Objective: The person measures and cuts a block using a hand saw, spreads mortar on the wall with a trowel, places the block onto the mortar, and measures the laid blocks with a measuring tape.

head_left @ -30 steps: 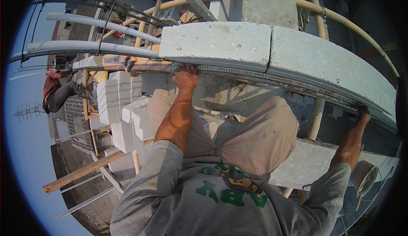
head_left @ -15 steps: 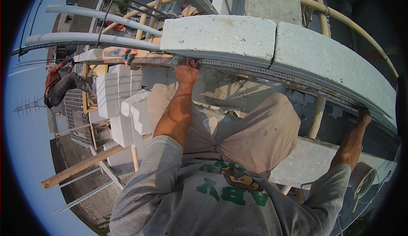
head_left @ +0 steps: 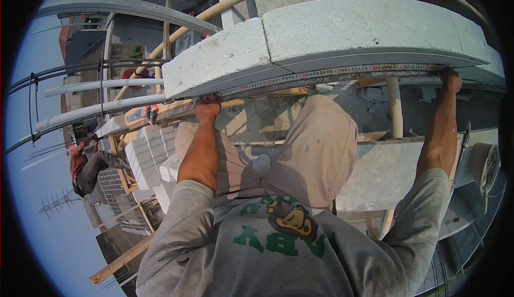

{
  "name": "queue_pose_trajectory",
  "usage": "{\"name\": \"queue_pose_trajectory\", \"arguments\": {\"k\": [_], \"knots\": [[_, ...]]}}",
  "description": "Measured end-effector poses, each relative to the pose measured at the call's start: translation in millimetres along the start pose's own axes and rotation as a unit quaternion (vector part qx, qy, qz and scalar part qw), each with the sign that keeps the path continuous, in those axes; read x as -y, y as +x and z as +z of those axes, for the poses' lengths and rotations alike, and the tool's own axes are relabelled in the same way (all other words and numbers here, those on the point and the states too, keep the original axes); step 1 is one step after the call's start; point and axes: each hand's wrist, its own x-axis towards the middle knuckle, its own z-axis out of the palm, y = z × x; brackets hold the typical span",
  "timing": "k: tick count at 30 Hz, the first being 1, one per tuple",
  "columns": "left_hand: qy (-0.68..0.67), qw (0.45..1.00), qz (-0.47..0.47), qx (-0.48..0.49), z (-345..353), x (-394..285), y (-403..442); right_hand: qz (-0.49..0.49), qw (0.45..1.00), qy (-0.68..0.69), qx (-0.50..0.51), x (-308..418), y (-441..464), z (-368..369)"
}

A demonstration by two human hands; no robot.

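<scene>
A measuring tape (head_left: pixel 332 73) is stretched along the lower front edge of a row of white blocks, with its numbers facing me. My left hand (head_left: pixel 208 109) is closed round the tape's red case, mostly hidden by my fingers, below the left block (head_left: pixel 219 56). At the far right, my right hand (head_left: pixel 451 80) is closed on the other end of the tape, against the underside of the long white block (head_left: pixel 369 27). A narrow dark joint separates the two blocks.
Steel rebar (head_left: pixel 64 71) and pale pipes (head_left: pixel 80 111) jut out at left. Bamboo poles (head_left: pixel 394 107) stand below the wall. More white blocks (head_left: pixel 142 160) are stacked at lower left, near a co-worker (head_left: pixel 88 171). A round bucket (head_left: pixel 482 163) is at right.
My view has turned, so the block joint and my left hand appear further left. The right hand sits higher in view. Both hands stay on the stretched tape.
</scene>
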Motion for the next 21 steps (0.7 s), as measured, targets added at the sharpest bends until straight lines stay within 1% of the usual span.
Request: {"name": "queue_pose_trajectory", "arguments": {"k": [2, 3, 5, 10, 12, 15, 17, 19, 21], "knots": [[0.015, 0.999, 0.038, 0.001, 6.0, 5.8, 8.9, -0.009, 1.0, 0.012, -0.023, -5.8, 6.9, 9.9], [0.021, 0.998, 0.056, 0.002, 4.2, 3.5, 7.2, -0.003, 1.0, 0.027, -0.002, -5.2, 3.6, 3.6], [0.04, 0.998, 0.058, 0.003, -3.4, -4.6, -1.9, 0.004, 0.998, 0.054, 0.04, -1.3, -0.5, -6.1], [0.042, 0.995, 0.091, -0.01, -10.3, -14.2, -14.4, 0.044, 0.991, 0.129, 0.013, -6.3, 14.5, 14.7], [0.019, 0.993, 0.119, -0.017, -4.5, 1.1, -2.4, 0.053, 0.991, 0.124, 0.007, -8.7, 17.0, 17.7], [0.028, 0.99, 0.135, -0.001, 7.7, 34.3, 40.5, 0.049, 0.994, 0.093, 0.008, -6.5, 18.4, 19.1], [0.047, 0.991, 0.128, -0.004, -2.3, 30.5, 30.1, 0.03, 0.995, 0.099, 0.012, -14.0, 32.4, 27.9], [0.053, 0.992, 0.116, -0.003, -15.8, 15.4, 9.7, 0.013, 0.995, 0.1, -0.015, -16.5, 42.9, 43.2], [0.047, 0.994, 0.096, 0.006, -27.4, -0.9, -12.8, -0.011, 0.998, 0.051, -0.023, -14.3, 23.3, 25.4]]}}
